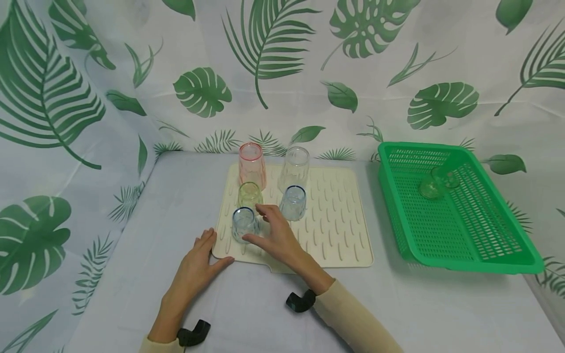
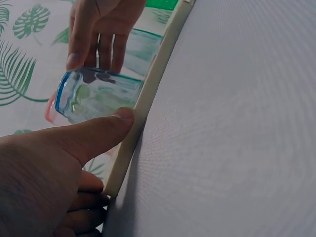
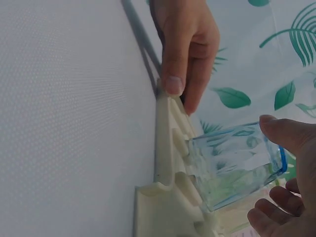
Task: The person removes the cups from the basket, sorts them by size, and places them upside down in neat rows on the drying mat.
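Note:
On a cream draining mat (image 1: pixel 335 230) stands a blue-rimmed glass (image 1: pixel 244 226) near the front left corner. My right hand (image 1: pixel 280 235) is around this glass with thumb and fingers spread. In the right wrist view its thumb meets the glass (image 3: pixel 237 163) by the rim, while the other fingers stay apart from it. My left hand (image 1: pixel 196 269) rests against the mat's front left corner, thumb on the front edge and fingers along the left side. Right behind the glass stands a short yellow-green glass (image 1: pixel 250 192); a second blue-rimmed glass (image 1: pixel 295 206) is to the right.
At the mat's back stand a tall pink-rimmed glass (image 1: pixel 252 169) and a tall clear glass (image 1: pixel 295 169). A green plastic basket (image 1: pixel 441 245) on the right contains a yellowish-green glass (image 1: pixel 429 189) and a clear glass (image 1: pixel 451 180). A leaf-patterned cloth (image 1: pixel 282 117) hangs behind the table.

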Demonstrator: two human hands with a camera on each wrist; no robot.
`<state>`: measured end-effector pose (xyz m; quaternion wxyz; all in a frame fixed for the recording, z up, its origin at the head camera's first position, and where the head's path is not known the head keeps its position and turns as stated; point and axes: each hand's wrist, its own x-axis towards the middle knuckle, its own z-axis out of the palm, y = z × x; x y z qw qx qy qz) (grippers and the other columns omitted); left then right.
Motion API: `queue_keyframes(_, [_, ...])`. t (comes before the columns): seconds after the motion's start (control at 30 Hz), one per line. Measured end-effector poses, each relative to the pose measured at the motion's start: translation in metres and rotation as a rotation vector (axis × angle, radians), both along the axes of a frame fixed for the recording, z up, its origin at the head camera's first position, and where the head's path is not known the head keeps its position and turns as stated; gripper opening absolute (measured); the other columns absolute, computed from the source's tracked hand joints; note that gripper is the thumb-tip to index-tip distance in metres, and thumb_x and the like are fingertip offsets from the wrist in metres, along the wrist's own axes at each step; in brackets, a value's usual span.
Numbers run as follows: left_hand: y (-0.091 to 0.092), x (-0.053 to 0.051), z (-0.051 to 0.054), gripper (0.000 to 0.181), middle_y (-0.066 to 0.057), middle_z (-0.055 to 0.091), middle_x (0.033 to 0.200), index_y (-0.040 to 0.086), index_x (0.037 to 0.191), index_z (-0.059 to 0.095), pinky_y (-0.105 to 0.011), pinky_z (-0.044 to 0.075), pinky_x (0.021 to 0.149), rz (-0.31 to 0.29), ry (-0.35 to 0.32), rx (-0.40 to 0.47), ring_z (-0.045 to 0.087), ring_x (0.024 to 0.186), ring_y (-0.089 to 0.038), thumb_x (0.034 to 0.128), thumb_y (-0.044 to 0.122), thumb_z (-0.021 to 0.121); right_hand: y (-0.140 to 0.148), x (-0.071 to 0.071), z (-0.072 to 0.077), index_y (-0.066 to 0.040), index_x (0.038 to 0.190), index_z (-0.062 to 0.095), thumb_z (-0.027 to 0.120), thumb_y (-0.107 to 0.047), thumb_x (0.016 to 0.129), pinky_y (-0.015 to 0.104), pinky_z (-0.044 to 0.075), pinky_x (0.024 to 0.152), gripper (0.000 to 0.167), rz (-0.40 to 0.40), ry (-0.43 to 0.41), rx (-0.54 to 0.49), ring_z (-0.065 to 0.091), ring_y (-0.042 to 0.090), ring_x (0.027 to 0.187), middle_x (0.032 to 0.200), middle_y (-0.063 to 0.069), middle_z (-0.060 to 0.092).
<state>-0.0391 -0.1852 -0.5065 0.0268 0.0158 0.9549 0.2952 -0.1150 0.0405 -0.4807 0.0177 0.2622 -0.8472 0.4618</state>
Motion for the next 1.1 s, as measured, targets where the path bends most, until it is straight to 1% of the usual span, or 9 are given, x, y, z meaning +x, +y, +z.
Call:
queue_keyframes(0.13, [0.0,0.0,0.0,0.091,-0.025,0.033,0.16,-0.004,0.152,0.036,-0.06,0.029,0.12,-0.002,0.005,-0.003,0.029,0.149,-0.044,0.0882,0.048,0.074,0.006,0.0,0.005,-0.001,0.142,0.049,0.085,-0.027,0.081,0.042,0.052,0.106,0.075,-0.008,0.03,-0.001,0.056,0.028,0.126,0.135,0.014,0.054])
queue_keyframes(0.3, [0.0,0.0,0.0,0.09,-0.026,0.033,0.159,-0.004,0.152,0.036,-0.06,0.029,0.12,0.0,0.007,-0.005,0.029,0.148,-0.045,0.0882,0.047,0.074,0.014,-0.001,0.016,-0.004,0.141,0.05,0.084,-0.025,0.082,0.04,0.051,0.108,0.072,-0.011,0.056,-0.013,0.055,0.027,0.127,0.137,0.016,0.054])
queue_keyframes(0.43, [0.0,0.0,0.0,0.09,-0.026,0.033,0.159,-0.004,0.152,0.036,-0.059,0.029,0.12,-0.001,0.016,-0.005,0.03,0.148,-0.044,0.0881,0.046,0.074,0.022,-0.002,0.026,-0.004,0.141,0.05,0.084,-0.025,0.083,0.04,0.05,0.11,0.071,-0.018,0.074,-0.014,0.055,0.028,0.129,0.139,0.016,0.055])
queue_keyframes(0.63, [0.0,0.0,-0.002,0.09,-0.025,0.033,0.159,-0.004,0.152,0.037,-0.058,0.028,0.121,0.001,0.023,-0.003,0.03,0.149,-0.044,0.0883,0.047,0.074,0.038,-0.003,0.045,-0.004,0.141,0.05,0.083,-0.026,0.083,0.042,0.051,0.108,0.071,-0.06,0.135,0.006,0.057,0.028,0.128,0.137,0.015,0.056])
queue_keyframes(0.9, [0.0,0.0,-0.002,0.089,-0.025,0.034,0.159,-0.005,0.151,0.038,-0.057,0.028,0.122,0.0,0.035,-0.003,0.03,0.149,-0.044,0.0877,0.046,0.075,0.064,-0.009,0.073,-0.005,0.144,0.049,0.083,-0.025,0.083,0.046,0.051,0.109,0.072,-0.14,0.158,0.02,0.056,0.028,0.128,0.139,0.013,0.056])
queue_keyframes(1.1, [0.0,0.0,-0.002,0.089,-0.026,0.034,0.159,-0.005,0.151,0.038,-0.057,0.028,0.122,0.0,0.04,-0.002,0.03,0.149,-0.043,0.0876,0.045,0.075,0.082,-0.017,0.091,-0.001,0.141,0.05,0.083,-0.019,0.082,0.047,0.049,0.11,0.07,-0.161,0.241,0.013,0.056,0.031,0.128,0.137,0.017,0.056])
